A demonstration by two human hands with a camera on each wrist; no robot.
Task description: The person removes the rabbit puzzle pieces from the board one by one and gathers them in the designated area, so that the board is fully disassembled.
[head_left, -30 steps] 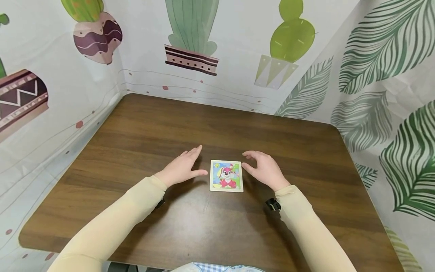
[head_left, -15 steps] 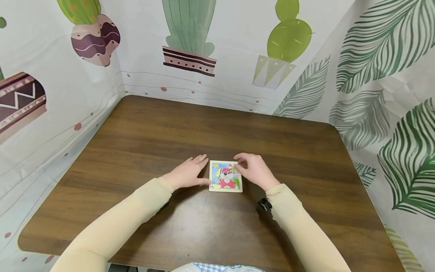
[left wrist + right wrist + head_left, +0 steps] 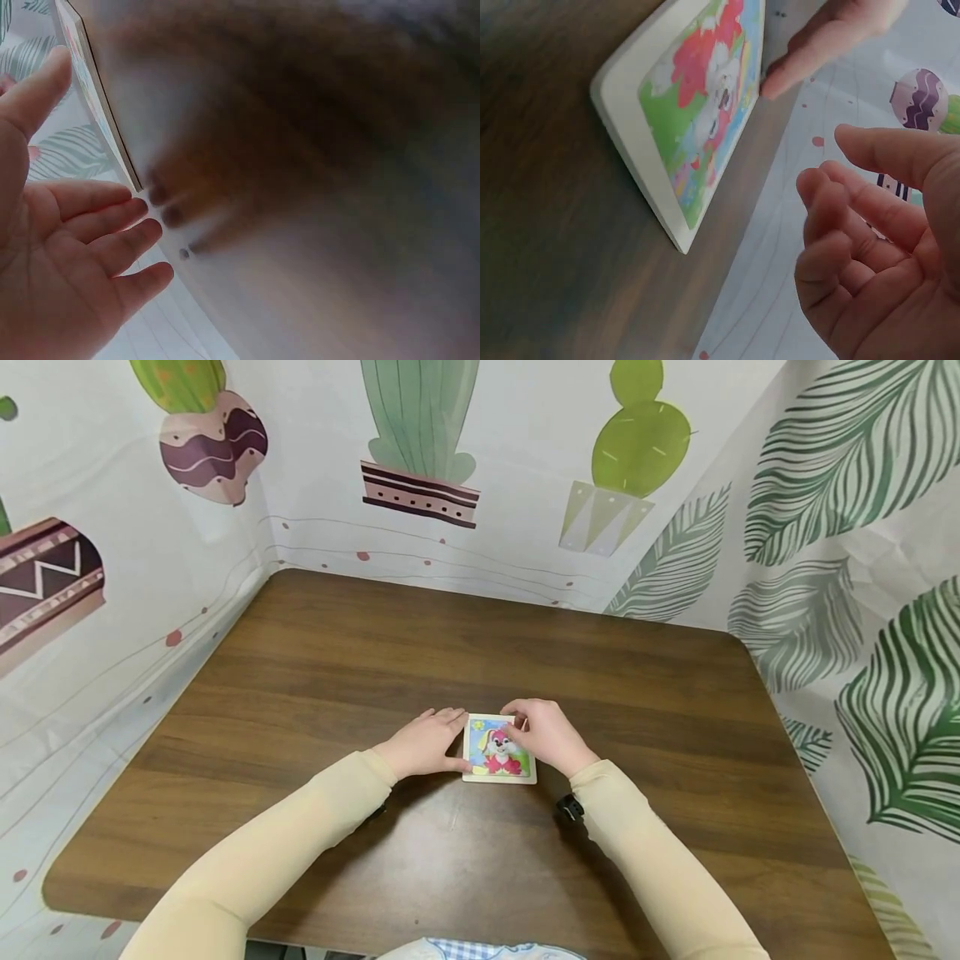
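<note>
A square picture board (image 3: 501, 767) with a pale frame lies flat on the table, showing a pink and white cartoon animal on blue and green. At its left side is my left hand (image 3: 422, 746), fingers straight, the thumb tip at the lower left edge. In the left wrist view, that hand (image 3: 67, 262) has its fingertips beside the board's edge (image 3: 112, 124). Over the board's upper right part hovers my right hand (image 3: 553, 735), fingers bent. The right wrist view shows this hand (image 3: 877, 255) with its thumb apart from the curled fingers, nothing between them.
The brown wooden table (image 3: 360, 652) extends around the board on all sides. Behind and beside it hangs a white cloth (image 3: 315, 468) printed with cacti and leaves. A black wrist strap (image 3: 572, 810) shows at the right sleeve.
Both hands have moved inward to the board: the left one rightward to its left edge, the right one leftward over its upper right part. The board has stayed in place.
</note>
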